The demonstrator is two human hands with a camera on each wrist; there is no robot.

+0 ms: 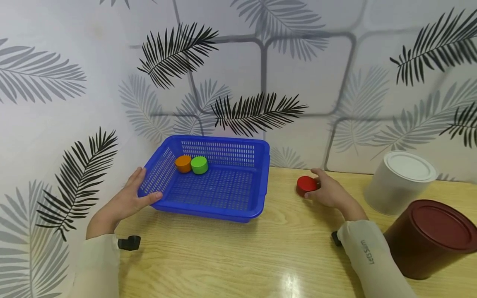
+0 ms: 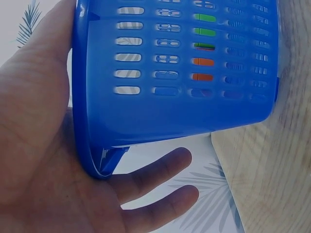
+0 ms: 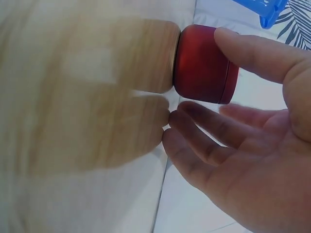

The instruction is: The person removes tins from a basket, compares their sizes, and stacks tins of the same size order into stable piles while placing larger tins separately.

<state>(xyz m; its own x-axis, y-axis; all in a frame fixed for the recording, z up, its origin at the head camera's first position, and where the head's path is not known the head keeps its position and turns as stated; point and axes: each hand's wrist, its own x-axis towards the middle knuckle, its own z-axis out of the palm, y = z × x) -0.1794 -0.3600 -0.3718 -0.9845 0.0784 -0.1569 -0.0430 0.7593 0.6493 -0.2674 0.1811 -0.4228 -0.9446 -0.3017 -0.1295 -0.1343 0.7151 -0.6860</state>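
Observation:
In the head view my left hand [image 1: 128, 201] rests at the left end of a blue perforated plastic basket [image 1: 220, 212], thumb over its near-left corner. The left wrist view has the basket's rim [image 2: 83, 97] against the palm, with two fingers stretched straight past it. A short orange cylinder [image 1: 183, 164] and a green one [image 1: 199, 165] stand side by side inside, toward the back left. To the basket's right, my right hand [image 1: 329, 191] reaches around a short red cylinder [image 1: 306, 186] on the table. Its thumb [image 3: 252, 51] touches the cylinder's top edge; the other fingers spread beside it.
A white lidded tub [image 1: 400, 184] and a dark red lidded tub [image 1: 428, 240] stand right of my right forearm. Behind the wooden table [image 1: 223, 256] rises a wall [image 1: 305, 74] with a leaf pattern, which also lies along the left side.

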